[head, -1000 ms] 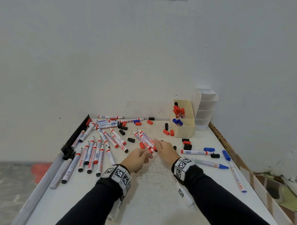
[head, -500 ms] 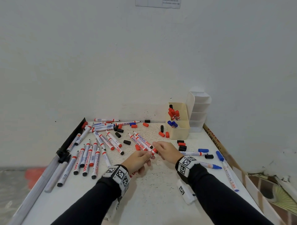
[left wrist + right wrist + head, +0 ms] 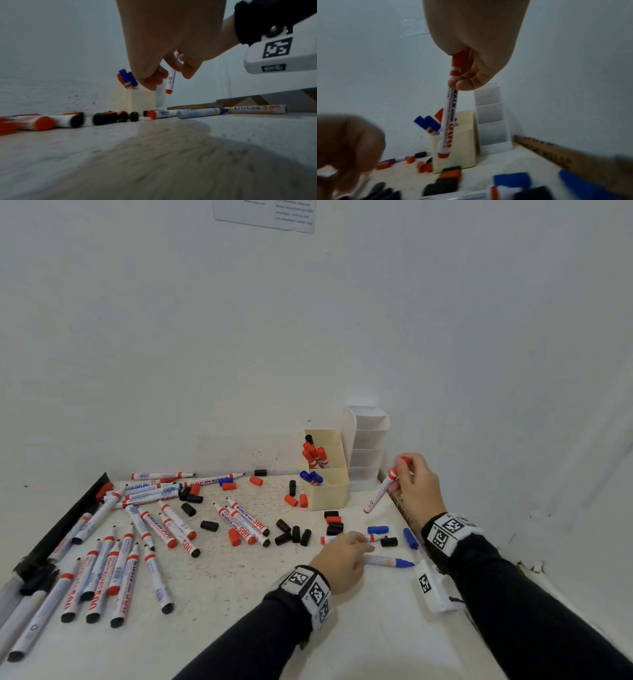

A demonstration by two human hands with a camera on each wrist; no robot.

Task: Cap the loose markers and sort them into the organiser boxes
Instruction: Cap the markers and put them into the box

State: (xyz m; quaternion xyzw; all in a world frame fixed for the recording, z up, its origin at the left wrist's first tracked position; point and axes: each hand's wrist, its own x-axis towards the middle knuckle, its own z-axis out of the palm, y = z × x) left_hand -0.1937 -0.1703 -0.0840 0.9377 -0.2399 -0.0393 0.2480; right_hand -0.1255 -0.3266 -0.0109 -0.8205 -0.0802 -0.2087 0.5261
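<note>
My right hand (image 3: 400,471) holds a red-capped marker (image 3: 378,494) by its cap end. The marker hangs tilted in the air just right of the beige organiser box (image 3: 329,494) and in front of the white organiser (image 3: 368,453). In the right wrist view its barrel (image 3: 448,121) points down at the beige box (image 3: 462,148). The beige box holds red and blue capped markers. My left hand (image 3: 359,544) hovers low over a red marker (image 3: 376,537) on the table, fingers loosely bent, holding nothing. An uncapped blue marker (image 3: 390,561) lies just beside it.
Several uncapped markers (image 3: 113,577) are spread over the left half of the table. Black caps (image 3: 294,534), red caps (image 3: 291,500) and a blue cap (image 3: 377,529) lie loose. A cardboard strip (image 3: 404,508) lines the right edge and a black bar (image 3: 68,518) the left.
The hands were together mid-table on a red marker. Now the right hand has lifted it up and right towards the organisers, and the left hand has moved right over the markers lying there.
</note>
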